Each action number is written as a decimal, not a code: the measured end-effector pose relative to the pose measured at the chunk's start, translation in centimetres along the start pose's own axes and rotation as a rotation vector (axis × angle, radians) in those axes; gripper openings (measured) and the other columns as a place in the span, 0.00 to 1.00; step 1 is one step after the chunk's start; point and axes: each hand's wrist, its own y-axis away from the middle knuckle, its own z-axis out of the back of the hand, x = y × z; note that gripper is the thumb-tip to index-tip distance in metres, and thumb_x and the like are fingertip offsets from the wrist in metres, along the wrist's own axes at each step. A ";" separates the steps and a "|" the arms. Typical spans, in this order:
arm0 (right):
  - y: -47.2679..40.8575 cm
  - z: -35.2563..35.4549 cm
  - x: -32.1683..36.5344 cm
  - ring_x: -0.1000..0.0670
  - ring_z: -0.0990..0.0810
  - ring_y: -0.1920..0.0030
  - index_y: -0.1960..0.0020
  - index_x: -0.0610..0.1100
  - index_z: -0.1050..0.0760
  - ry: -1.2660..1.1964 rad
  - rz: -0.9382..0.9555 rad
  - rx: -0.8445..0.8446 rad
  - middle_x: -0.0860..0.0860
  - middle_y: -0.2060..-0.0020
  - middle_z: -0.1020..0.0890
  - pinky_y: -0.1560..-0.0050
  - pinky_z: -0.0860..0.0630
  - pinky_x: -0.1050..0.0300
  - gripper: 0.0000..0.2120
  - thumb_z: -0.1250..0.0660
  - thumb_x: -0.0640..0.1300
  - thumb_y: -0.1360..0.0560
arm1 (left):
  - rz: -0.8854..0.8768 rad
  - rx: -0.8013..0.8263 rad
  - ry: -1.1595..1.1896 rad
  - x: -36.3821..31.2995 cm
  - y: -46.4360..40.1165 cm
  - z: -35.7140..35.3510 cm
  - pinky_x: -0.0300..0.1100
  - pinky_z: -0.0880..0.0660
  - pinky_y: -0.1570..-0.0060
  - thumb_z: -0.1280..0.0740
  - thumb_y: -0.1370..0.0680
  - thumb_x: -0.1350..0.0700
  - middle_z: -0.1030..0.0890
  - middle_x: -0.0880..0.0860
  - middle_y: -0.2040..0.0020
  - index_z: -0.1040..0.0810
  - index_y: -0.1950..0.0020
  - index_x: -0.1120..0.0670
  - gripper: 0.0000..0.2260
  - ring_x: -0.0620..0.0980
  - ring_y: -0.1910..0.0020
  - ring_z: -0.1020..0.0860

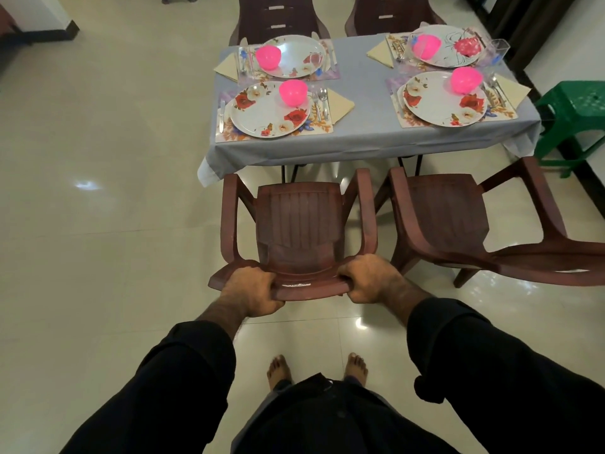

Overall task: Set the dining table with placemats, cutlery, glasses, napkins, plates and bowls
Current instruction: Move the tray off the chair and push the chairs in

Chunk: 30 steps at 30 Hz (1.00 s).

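My left hand (pixel 252 291) and my right hand (pixel 370 280) both grip the top of the backrest of a brown plastic chair (pixel 299 224) that faces the dining table (pixel 353 132). The table wears a grey cloth and carries several place settings. Each setting has a floral placemat (pixel 324 127), a flowered plate (pixel 262 116), a pink bowl (pixel 293 92), cutlery (pixel 319 99) and a folded yellow napkin (pixel 342 103). A clear glass (pixel 499 50) stands at the far right corner.
A second brown chair (pixel 458 221) stands to the right, angled away from the table. Two more chairs (pixel 278 18) sit at the far side. A green plastic stool (pixel 576 113) is right of the table. Glossy tiled floor (pixel 98 191) spreads to the left.
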 end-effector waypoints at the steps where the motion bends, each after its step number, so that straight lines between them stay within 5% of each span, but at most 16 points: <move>1: 0.1 0.2 0.2 0.55 0.20 0.59 0.51 0.55 0.21 -0.004 0.002 0.011 0.58 0.61 0.20 0.50 0.16 0.53 0.08 0.31 0.50 0.30 | -0.006 0.004 0.005 0.1 0.0 0.0 0.46 0.20 0.51 0.39 0.31 0.30 0.16 0.45 0.54 0.19 0.52 0.46 0.23 0.51 0.54 0.18; 9: 0.4 0.3 1.1 0.55 0.20 0.59 0.50 0.56 0.22 0.010 0.013 0.030 0.58 0.61 0.21 0.51 0.16 0.51 0.08 0.32 0.55 0.28 | -0.036 0.179 0.006 1.8 -0.2 1.1 0.48 0.20 0.45 0.38 0.32 0.29 0.18 0.41 0.48 0.18 0.42 0.41 0.26 0.47 0.51 0.19; 30: 0.8 0.0 1.1 0.56 0.20 0.59 0.50 0.56 0.19 -0.010 -0.017 0.036 0.58 0.60 0.19 0.50 0.16 0.52 0.08 0.29 0.54 0.28 | 0.003 0.192 0.016 1.8 -0.2 -0.2 0.47 0.17 0.52 0.37 0.33 0.28 0.18 0.39 0.55 0.16 0.48 0.41 0.24 0.44 0.59 0.20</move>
